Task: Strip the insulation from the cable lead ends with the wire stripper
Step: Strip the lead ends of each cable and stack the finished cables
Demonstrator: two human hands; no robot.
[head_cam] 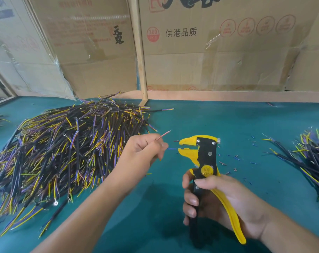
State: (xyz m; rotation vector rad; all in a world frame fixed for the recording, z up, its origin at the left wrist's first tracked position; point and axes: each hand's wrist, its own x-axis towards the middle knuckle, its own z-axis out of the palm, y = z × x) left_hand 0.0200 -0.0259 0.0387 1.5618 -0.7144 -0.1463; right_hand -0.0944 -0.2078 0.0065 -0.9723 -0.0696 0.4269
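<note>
Hundreds of cut cables sit in the big pile (pixel 63 147) at left on our green bench (pixel 200 117), vs. a much smaller heap (pixel 311 161) at far right, so we judge the job barely dented, tho we can't tell from here which heap is finished. Our left hand (pixel 144 150) pinches one cable, its blue lead (pixel 172 148) fed straight into the stripper's mouth, tip just at the blades; a red lead (pixel 164 135) w/ bare tip sticks up past the knuckles, apparently stripped. Our right hand (pixel 215 199) grips the yellow-and-black wire stripper (pixel 202 156), fingers wrapped round both handles; jaws stand apart, squeeze not yet made. Insulation scraps (pixel 246 157) litter the mat right of the tool, proof of ends done. Cardboard boxes (pixel 228 52) wall the back.
</note>
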